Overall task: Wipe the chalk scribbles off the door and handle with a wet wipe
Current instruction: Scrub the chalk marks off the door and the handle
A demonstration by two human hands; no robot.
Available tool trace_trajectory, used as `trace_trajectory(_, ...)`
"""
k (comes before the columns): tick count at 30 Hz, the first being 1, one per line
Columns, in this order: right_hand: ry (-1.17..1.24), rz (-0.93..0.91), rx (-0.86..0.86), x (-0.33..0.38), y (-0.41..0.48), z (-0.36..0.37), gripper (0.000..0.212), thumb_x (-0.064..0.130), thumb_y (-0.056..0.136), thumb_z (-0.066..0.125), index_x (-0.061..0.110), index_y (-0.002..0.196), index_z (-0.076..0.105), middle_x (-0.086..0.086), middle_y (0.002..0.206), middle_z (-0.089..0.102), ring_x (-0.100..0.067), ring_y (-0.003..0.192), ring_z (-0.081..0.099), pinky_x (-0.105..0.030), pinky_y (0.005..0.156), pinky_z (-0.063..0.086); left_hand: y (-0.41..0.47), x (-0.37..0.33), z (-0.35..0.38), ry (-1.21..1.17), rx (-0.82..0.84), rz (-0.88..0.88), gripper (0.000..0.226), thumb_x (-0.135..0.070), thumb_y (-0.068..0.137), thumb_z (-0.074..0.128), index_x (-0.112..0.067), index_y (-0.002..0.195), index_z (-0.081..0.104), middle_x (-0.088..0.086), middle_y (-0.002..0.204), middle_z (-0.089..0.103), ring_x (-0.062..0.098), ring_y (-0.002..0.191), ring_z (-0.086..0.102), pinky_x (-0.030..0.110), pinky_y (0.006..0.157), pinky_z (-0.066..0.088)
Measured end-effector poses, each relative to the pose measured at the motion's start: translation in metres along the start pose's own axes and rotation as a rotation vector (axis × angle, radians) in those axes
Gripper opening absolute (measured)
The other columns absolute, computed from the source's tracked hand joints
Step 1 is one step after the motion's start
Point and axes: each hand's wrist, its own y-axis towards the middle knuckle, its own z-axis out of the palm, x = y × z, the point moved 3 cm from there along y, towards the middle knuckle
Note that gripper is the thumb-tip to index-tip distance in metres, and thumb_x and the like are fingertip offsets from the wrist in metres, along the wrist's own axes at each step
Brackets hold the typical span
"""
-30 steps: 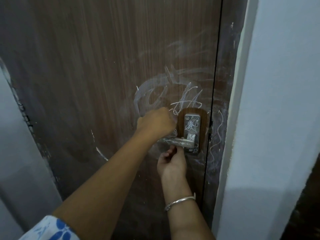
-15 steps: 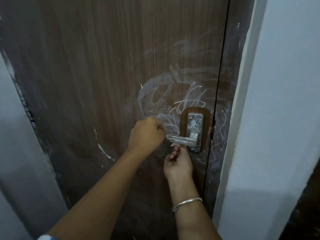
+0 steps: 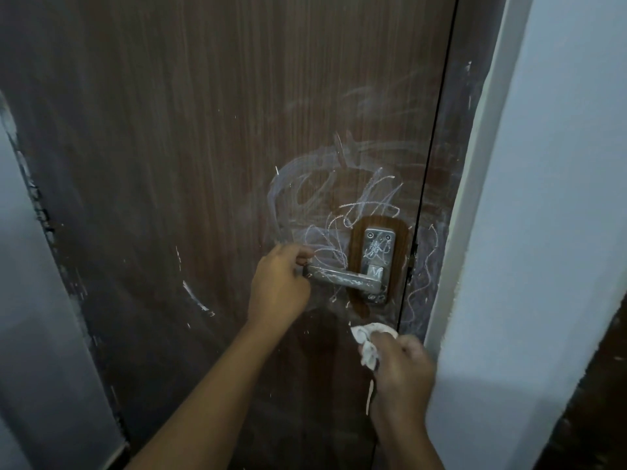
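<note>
A dark brown wooden door (image 3: 203,130) carries white chalk scribbles (image 3: 325,205) around its lock. The metal lever handle (image 3: 342,279) and its plate (image 3: 378,252) are chalk-marked too. My left hand (image 3: 278,286) grips the free left end of the lever. Below and right of the handle, my right hand (image 3: 400,364) holds a crumpled white wet wipe (image 3: 368,344) against the door, close to the door's edge.
A pale painted wall and door frame (image 3: 543,232) stand close on the right. A grey wall (image 3: 30,300) borders the door on the left. More chalk streaks (image 3: 196,296) lie lower left of the handle and on the jamb strip (image 3: 427,266).
My right hand dropped from under the lever to lower right, and the wipe now shows in it. My left hand slid left to the lever's end.
</note>
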Motion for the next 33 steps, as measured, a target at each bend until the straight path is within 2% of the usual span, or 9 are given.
trace_trajectory(2,-0.08,-0.274,0.04,0.025,-0.004,-0.004,0.031,-0.005,0.072,0.069,0.017,0.062,0.049,0.006,0.051,0.055,-0.004,0.042,0.05,-0.02,0.039,0.04,-0.004,0.003,0.001,-0.085,-0.026,-0.039,0.049,0.018,0.073,0.044,-0.016,0.102,0.065,-0.008,0.097,0.058,0.01,0.096,0.056,0.027,0.082,0.048)
trace_trajectory(8,-0.254,-0.858,0.088,0.093,0.003,0.01,0.022,0.004,0.081,0.062,0.024,0.089,0.064,0.017,0.079,0.066,-0.001,0.072,0.062,-0.009,0.06,0.048,-0.021,0.011,0.001,-0.264,-0.113,-0.083,0.051,0.014,0.076,0.05,-0.033,0.091,0.06,-0.01,0.101,0.057,-0.001,0.084,0.053,0.01,0.073,0.046)
trace_trajectory(11,-0.363,-1.024,0.033,0.106,0.01,0.025,0.02,-0.001,0.081,0.06,0.007,0.097,0.069,-0.007,0.101,0.066,-0.008,0.092,0.057,-0.001,0.079,0.04,-0.032,0.015,0.0,-0.378,-0.149,-0.126,0.053,0.013,0.076,0.052,-0.039,0.084,0.059,-0.004,0.096,0.059,-0.002,0.078,0.055,0.008,0.062,0.044)
trace_trajectory(15,-0.585,-1.12,0.067,0.104,0.021,0.042,0.031,0.006,0.076,0.069,0.003,0.106,0.061,-0.012,0.119,0.052,-0.006,0.108,0.042,-0.003,0.091,0.03,-0.043,0.016,-0.002,-0.481,-0.211,-0.133,0.047,0.01,0.079,0.055,-0.037,0.086,0.061,-0.001,0.099,0.062,0.007,0.083,0.059,0.011,0.065,0.046)
trace_trajectory(20,-0.694,-1.217,0.015,0.102,0.034,0.047,0.015,0.001,0.08,0.067,0.001,0.094,0.062,-0.017,0.099,0.063,-0.027,0.087,0.06,-0.012,0.077,0.036,-0.039,0.002,-0.002,-0.468,-0.161,-0.053,0.045,0.008,0.078,0.061,-0.035,0.092,0.059,-0.012,0.104,0.054,-0.007,0.092,0.054,0.006,0.076,0.042)
trace_trajectory(22,-0.755,-1.291,-0.05,0.102,0.035,0.046,0.018,0.001,0.079,0.068,0.0,0.097,0.065,-0.016,0.091,0.067,-0.03,0.08,0.062,-0.023,0.074,0.042,-0.04,0.001,0.0,-0.429,-0.154,-0.029,0.046,0.008,0.076,0.061,-0.034,0.093,0.059,-0.015,0.103,0.053,0.0,0.091,0.054,0.015,0.082,0.043)
trace_trajectory(26,-0.852,-1.465,-0.049,0.102,0.032,0.05,0.017,-0.003,0.078,0.068,0.0,0.095,0.068,-0.014,0.078,0.068,-0.029,0.07,0.061,-0.029,0.066,0.045,-0.043,0.008,0.005,-0.379,-0.148,-0.005,0.043,0.007,0.075,0.062,-0.028,0.1,0.061,-0.017,0.103,0.053,0.015,0.088,0.053,0.032,0.084,0.046)
trace_trajectory(30,-0.879,-1.542,0.078,0.102,0.024,0.064,0.011,-0.006,0.077,0.064,0.002,0.082,0.069,-0.012,0.076,0.068,-0.027,0.067,0.059,-0.026,0.06,0.045,-0.043,0.01,0.008,-0.418,-0.134,-0.024,0.049,0.011,0.075,0.059,-0.03,0.102,0.058,-0.016,0.108,0.052,-0.003,0.105,0.052,0.008,0.091,0.037)
trace_trajectory(33,-0.945,-1.445,0.036,0.105,0.025,0.064,0.013,-0.008,0.073,0.067,0.005,0.076,0.067,-0.01,0.069,0.066,-0.026,0.065,0.052,-0.026,0.056,0.036,-0.043,0.011,0.011,-0.464,-0.086,-0.026,0.052,0.012,0.077,0.057,-0.031,0.106,0.055,-0.017,0.114,0.05,-0.007,0.113,0.048,0.006,0.095,0.034)
